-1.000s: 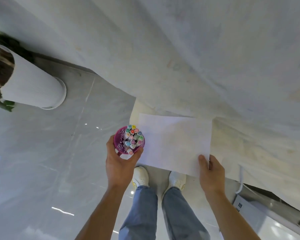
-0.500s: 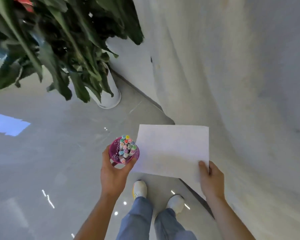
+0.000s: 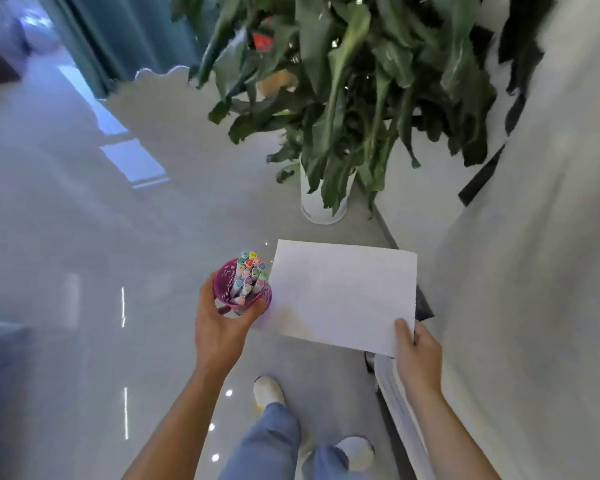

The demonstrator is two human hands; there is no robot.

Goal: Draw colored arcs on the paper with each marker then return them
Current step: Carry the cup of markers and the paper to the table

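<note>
**Left grip (image 3: 222, 327) holds marker cup; right grip (image 3: 418, 351) holds paper**

Left grip: fingers and thumb are curled round the lower wall of one purple mesh cup (image 3: 224, 292), carried upright in the air over the floor (image 3: 84, 237). Right grip: the thumb lies on top of one sheet of paper (image 3: 343, 292) at its near right corner, with the fingers hidden beneath. The sheet is pinched there and carried roughly level.

Count, task items: one cup, one sheet, one bundle of markers (image 3: 248, 275). The markers stand caps up inside the cup. About fifteen caps show, in pastel pink, green, blue and purple, plus one yellow and one red. The exact number cannot be told, as some are hidden behind others. The cup's right rim sits just beside the sheet's left edge. The upper face of the sheet reads plain white.

Writing: marks on the cap ends are too small to read.

Count, surroundings: one leafy plant (image 3: 343, 98) in one white pot (image 3: 321, 206) standing on the floor beyond the sheet, one pair of blue jeans (image 3: 274, 441), and two white shoes (image 3: 269, 391).
</note>
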